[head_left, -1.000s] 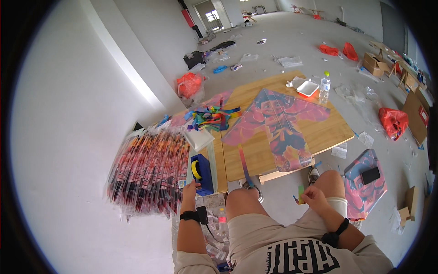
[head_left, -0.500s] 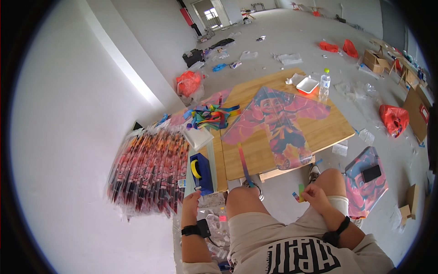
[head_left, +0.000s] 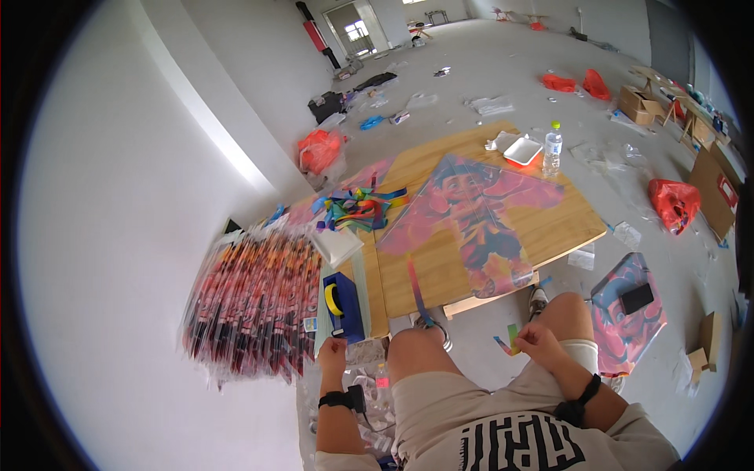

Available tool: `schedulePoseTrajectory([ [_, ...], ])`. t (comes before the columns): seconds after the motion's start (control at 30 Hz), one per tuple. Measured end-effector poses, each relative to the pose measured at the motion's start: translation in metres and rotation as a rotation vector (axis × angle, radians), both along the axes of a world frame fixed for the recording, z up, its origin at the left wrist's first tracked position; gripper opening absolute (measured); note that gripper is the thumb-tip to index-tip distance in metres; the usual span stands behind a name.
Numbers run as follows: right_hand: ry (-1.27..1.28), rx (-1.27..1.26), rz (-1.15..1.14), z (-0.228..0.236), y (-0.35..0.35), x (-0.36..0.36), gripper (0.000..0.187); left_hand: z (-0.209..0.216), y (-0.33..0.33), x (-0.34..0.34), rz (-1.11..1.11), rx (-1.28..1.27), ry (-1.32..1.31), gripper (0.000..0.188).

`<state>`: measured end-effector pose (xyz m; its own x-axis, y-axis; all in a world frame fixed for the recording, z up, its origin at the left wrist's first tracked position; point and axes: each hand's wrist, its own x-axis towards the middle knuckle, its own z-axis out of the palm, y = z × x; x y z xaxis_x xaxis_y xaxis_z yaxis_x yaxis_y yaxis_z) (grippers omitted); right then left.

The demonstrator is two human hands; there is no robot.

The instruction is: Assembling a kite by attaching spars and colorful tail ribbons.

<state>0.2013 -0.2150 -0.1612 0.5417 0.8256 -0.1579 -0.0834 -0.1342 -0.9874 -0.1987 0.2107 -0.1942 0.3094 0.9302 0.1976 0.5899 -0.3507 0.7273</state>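
Observation:
Above my right thigh, my right hand (head_left: 539,342) pinches a short rainbow ribbon (head_left: 514,334), whose ends stick out to the left and upward. My left hand (head_left: 333,355) is at the near end of a blue tape dispenser (head_left: 345,311), its fingers pressed together; what they hold, if anything, is too small to make out. A yellow roll of tape (head_left: 331,298) sits in the dispenser. On the wooden table (head_left: 400,290) lies a kite (head_left: 491,235) printed with a cartoon figure. A long rainbow ribbon (head_left: 416,284) hangs over the table's near edge.
Many packed kites in clear sleeves (head_left: 251,302) are stacked at left. A pile of rainbow ribbons (head_left: 361,208), a white tray (head_left: 523,151) and a water bottle (head_left: 553,149) stand toward the table's back. A dark phone-like slab (head_left: 637,298) rests on another kite (head_left: 620,337) at right.
The ribbon in my right hand has swung, its free end now pointing more to the left. My left hand stays by the dispenser, slightly shifted. The whole view has tilted a little.

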Motion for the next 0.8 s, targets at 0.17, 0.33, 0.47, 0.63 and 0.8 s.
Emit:
schedulePoseTrajectory([
  [0.17, -0.045, -0.007, -0.029, -0.016, -0.009, 0.006, 0.011, 0.056, -0.049, 0.032, -0.027, -0.129, -0.048, 0.012],
  [0.33, 0.031, 0.165, 0.096, 0.058, 0.01, -0.011, 0.012, 0.159, -0.155, 0.105, -0.306, -0.322, -0.541, 0.015],
  [0.47, 0.278, 0.269, 0.18, 0.134, 0.026, -0.023, 0.009, 0.204, -0.211, 0.161, -0.572, -0.19, -0.66, 0.042],
  [0.63, 0.049, 0.589, 0.322, 0.208, 0.023, -0.035, 0.013, 0.238, -0.267, 0.212, -0.673, -0.24, -0.815, 0.055],
  [0.8, -0.194, 0.597, 0.381, 0.213, 0.009, -0.038, 0.017, 0.223, -0.276, 0.221, -0.63, -0.095, -0.782, 0.05],
])
